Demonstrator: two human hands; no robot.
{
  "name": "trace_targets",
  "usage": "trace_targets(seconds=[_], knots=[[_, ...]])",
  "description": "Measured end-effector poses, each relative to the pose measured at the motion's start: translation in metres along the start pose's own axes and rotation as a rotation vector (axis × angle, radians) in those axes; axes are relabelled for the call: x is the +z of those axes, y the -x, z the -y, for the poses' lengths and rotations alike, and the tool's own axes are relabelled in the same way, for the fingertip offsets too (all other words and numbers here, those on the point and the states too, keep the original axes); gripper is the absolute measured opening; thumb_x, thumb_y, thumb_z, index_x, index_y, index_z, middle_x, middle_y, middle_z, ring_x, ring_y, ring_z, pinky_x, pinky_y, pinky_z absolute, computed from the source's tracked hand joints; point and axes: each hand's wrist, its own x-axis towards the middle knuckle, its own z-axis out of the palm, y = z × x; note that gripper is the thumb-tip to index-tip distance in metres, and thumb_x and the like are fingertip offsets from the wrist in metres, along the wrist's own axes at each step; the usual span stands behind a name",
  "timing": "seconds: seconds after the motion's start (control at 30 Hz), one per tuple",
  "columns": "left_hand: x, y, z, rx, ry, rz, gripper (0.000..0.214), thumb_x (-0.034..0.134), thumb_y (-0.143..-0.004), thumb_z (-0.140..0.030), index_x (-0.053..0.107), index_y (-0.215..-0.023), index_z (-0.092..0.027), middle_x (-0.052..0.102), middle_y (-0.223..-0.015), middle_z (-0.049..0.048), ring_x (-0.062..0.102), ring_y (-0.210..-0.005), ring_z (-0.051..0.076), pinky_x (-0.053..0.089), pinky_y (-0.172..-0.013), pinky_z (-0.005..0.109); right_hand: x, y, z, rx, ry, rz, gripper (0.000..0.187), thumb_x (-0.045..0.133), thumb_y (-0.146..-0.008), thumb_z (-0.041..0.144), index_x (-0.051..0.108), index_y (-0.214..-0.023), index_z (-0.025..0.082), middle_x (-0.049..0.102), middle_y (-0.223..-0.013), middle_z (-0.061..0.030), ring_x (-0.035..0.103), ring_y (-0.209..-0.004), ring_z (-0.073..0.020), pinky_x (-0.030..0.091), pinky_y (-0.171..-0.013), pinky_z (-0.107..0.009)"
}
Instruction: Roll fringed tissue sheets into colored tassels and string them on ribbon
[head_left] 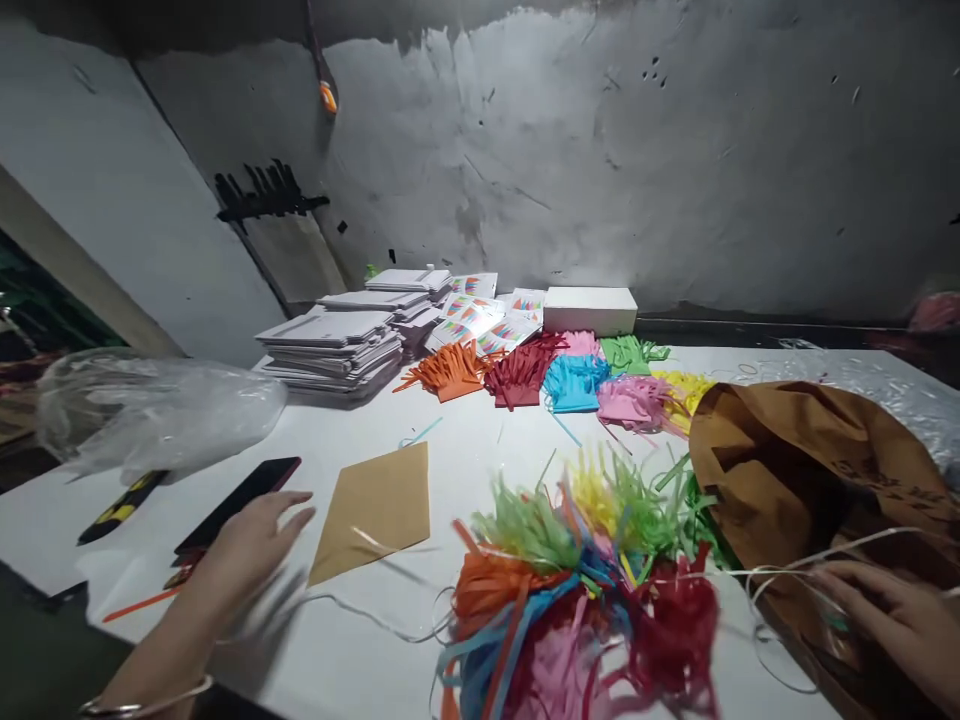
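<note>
My left hand (pixel 251 545) hovers at the left, fingers stretched and apart, holding nothing. It is beside a dark phone (pixel 244 500) and a brown paper sheet (pixel 382 510). At the right edge, my right hand (pixel 889 620) pinches a thin white string (pixel 795 572) in front of a crumpled brown bag (pixel 810 450). The string runs leftward to a bundle of multicoloured paper tassels (pixel 570 600) at the front of the table. Red, orange, blue, pink, yellow and green fringes show in the bundle. Another length of white string (pixel 367 622) curls to its left.
Folded white packets (pixel 330 350) are stacked at the back left. Fringed paper pieces (pixel 577 383) lie before a white box (pixel 590 310) and printed cards (pixel 480 318). Clear plastic (pixel 172 410), a black-and-yellow cutter (pixel 124 507) and an orange strip (pixel 142 604) are at left.
</note>
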Motion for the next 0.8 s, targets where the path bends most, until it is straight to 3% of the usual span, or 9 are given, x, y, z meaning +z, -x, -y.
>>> trace_targets(seconds=[0.07, 0.13, 0.23, 0.3, 0.37, 0.53, 0.8], knots=[[0.022, 0.017, -0.010, 0.120, -0.093, 0.072, 0.021, 0.074, -0.069, -0.042, 0.070, -0.078, -0.023, 0.073, -0.095, 0.0082, 0.060, -0.107, 0.034, 0.046, -0.096, 0.042, 0.001, 0.006, 0.019, -0.112, -0.021, 0.048, 0.036, 0.054, -0.086, 0.057, 0.080, -0.092, 0.032, 0.078, -0.100, -0.0078, 0.073, -0.093, -0.0322, 0.060, -0.082, -0.044], [0.052, 0.046, -0.025, 0.272, -0.116, 0.232, 0.023, 0.072, -0.075, -0.042, 0.074, -0.091, -0.026, 0.073, -0.106, 0.0076, 0.061, -0.110, 0.031, 0.044, -0.101, 0.039, 0.005, 0.009, 0.050, -0.210, -0.034, 0.050, 0.033, 0.053, -0.091, 0.050, 0.078, -0.103, 0.031, 0.074, -0.109, -0.0104, 0.067, -0.107, -0.0331, 0.051, -0.097, -0.050], [0.099, 0.099, -0.049, 0.643, -0.124, 0.621, 0.021, 0.054, -0.096, -0.033, 0.072, -0.103, -0.024, 0.071, -0.107, 0.0097, 0.064, -0.101, 0.026, 0.049, -0.089, 0.034, 0.019, 0.010, 0.108, -0.384, -0.082, 0.138, 0.026, 0.054, -0.095, 0.040, 0.075, -0.108, 0.031, 0.071, -0.109, -0.0101, 0.065, -0.100, -0.0291, 0.051, -0.088, -0.046], [0.124, 0.128, -0.061, 0.811, -0.148, 0.779, 0.023, 0.049, -0.099, -0.028, 0.070, -0.103, -0.022, 0.070, -0.104, 0.0101, 0.063, -0.096, 0.025, 0.049, -0.083, 0.034, 0.034, 0.007, 0.139, -0.434, -0.092, 0.295, 0.026, 0.051, -0.097, 0.032, 0.073, -0.110, 0.030, 0.069, -0.111, -0.0097, 0.063, -0.100, -0.0265, 0.050, -0.087, -0.042], [0.141, 0.145, -0.068, 0.887, -0.219, 0.856, 0.020, 0.051, -0.098, -0.026, 0.070, -0.101, -0.021, 0.070, -0.100, 0.0096, 0.062, -0.091, 0.025, 0.047, -0.078, 0.036, 0.051, 0.003, 0.156, -0.448, -0.071, 0.405, 0.028, 0.048, -0.098, 0.026, 0.071, -0.112, 0.027, 0.067, -0.111, -0.0106, 0.060, -0.100, -0.0264, 0.048, -0.088, -0.043], [0.151, 0.147, -0.069, 0.864, -0.275, 0.835, 0.020, 0.054, -0.098, -0.020, 0.073, -0.103, -0.024, 0.073, -0.098, 0.0069, 0.062, -0.092, 0.026, 0.046, -0.080, 0.037, 0.072, -0.007, 0.150, -0.420, -0.050, 0.492, 0.025, 0.048, -0.096, 0.021, 0.073, -0.094, 0.024, 0.066, -0.095, -0.0092, 0.058, -0.087, -0.0271, 0.044, -0.079, -0.043], [0.140, 0.136, -0.069, 0.808, -0.021, 0.917, 0.032, 0.043, -0.104, -0.031, 0.075, -0.111, -0.026, 0.075, -0.103, 0.0098, 0.067, -0.094, 0.023, 0.050, -0.082, 0.031, 0.037, -0.015, 0.140, -0.333, -0.213, 0.590, 0.026, 0.043, -0.101, 0.031, 0.067, -0.095, 0.024, 0.070, -0.095, -0.0042, 0.065, -0.090, -0.0205, 0.050, -0.081, -0.033]])
